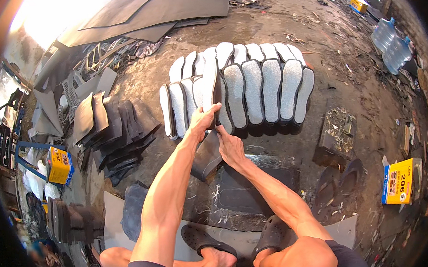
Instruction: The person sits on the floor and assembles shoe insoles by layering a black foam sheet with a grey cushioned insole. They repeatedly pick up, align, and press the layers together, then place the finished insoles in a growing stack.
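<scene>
Both hands are on one grey-topped insole (211, 92), held on edge at the centre: left hand (202, 120) in a closed grip on its lower end, right hand (229, 145) pinching it from five o'clock. Rows of insoles (253, 88) fan across the floor (346, 78) at twelve; black cut sheets (121, 126) stack at nine

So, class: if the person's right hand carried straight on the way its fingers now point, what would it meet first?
Probably the sole both hands are holding on edge: the right hand points up at its lower end. Beyond lie the rows of grey-topped soles; depth is unclear.
</scene>
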